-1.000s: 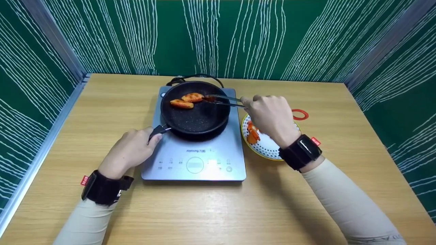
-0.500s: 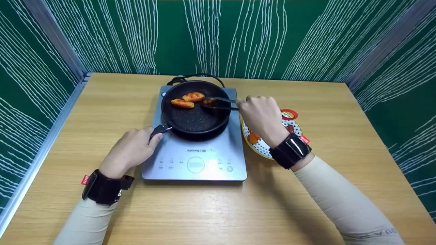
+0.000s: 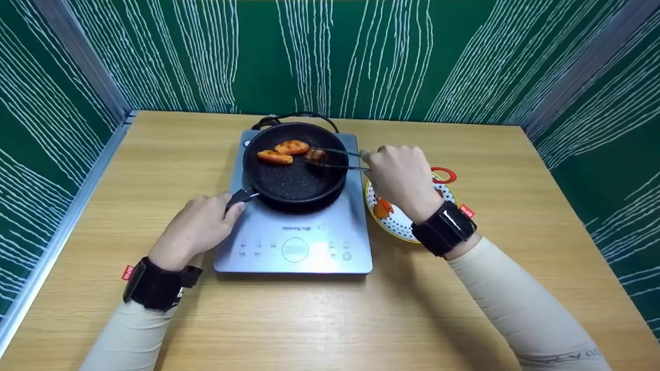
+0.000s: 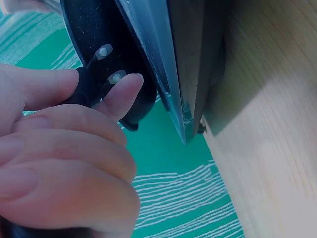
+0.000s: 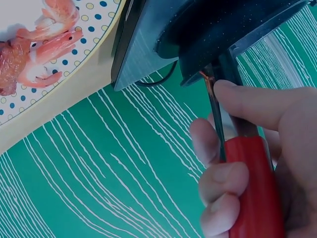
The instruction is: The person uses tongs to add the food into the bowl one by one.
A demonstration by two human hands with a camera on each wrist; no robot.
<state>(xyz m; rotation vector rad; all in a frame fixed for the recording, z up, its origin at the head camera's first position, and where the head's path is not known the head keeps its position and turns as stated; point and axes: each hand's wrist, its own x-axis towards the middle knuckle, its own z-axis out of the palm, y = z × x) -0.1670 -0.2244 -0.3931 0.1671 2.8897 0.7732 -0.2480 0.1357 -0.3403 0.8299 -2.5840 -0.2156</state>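
My left hand [image 3: 203, 221] grips the black handle [image 3: 238, 200] of a dark frying pan [image 3: 294, 183]; thumb and index finger pinch it in the left wrist view. My right hand [image 3: 399, 175] holds metal tongs [image 3: 340, 166] with a red grip [image 5: 255, 183]. The tongs' arms stand apart, their tips low in the pan around a small brown piece of meat [image 3: 315, 154]. Left of it lie two orange-brown pieces like chicken wings [image 3: 292, 147]. Under the right hand stands a dotted, yellow-rimmed plate [image 3: 399, 229] with shrimp [image 5: 52, 54] and a brown meat piece [image 5: 12, 64].
The pan rests on a silver induction cooker [image 3: 294, 265] with touch controls toward the front. A black cord [image 3: 309, 113] curls behind it. Green, white-streaked walls [image 3: 340, 62] border the wooden table [image 3: 309, 319] at the back and both sides.
My right hand shifted left, then slightly back right. The tongs' arms have spread wider, and the brown meat between their tips shows more plainly. The left hand and the pan have stayed put.
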